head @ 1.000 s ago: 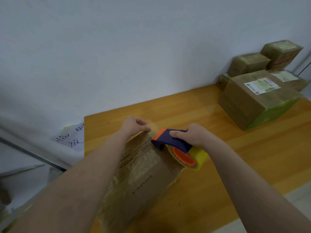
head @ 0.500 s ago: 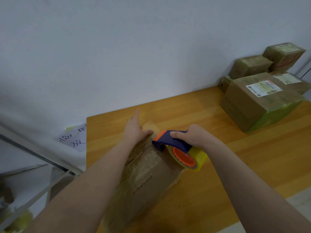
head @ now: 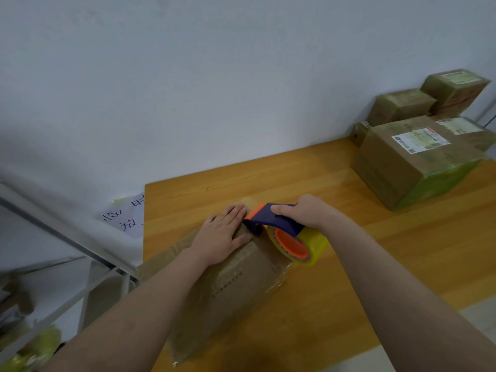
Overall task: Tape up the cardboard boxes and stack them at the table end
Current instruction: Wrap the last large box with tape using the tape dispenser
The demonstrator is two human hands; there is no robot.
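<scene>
Brown cardboard box (head: 241, 285), glossy with clear tape, lies on the wooden counter (head: 402, 251) near its left end under the flat left hand (head: 222, 237), fingers straight together, while the right hand (head: 308, 213) grips the tape dispenser (head: 281, 226) at its far edge, taped boxes (head: 413, 157) well apart.

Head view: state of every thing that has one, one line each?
left hand: open, flat, pressing the near box's top.
right hand: gripping the tape dispenser.
tape dispenser: held at the near box's far end, yellow roll loaded.
near box: closed, tape-covered, lying on the table.
far boxes: closed, taped, piled at the table's far right end.
</scene>
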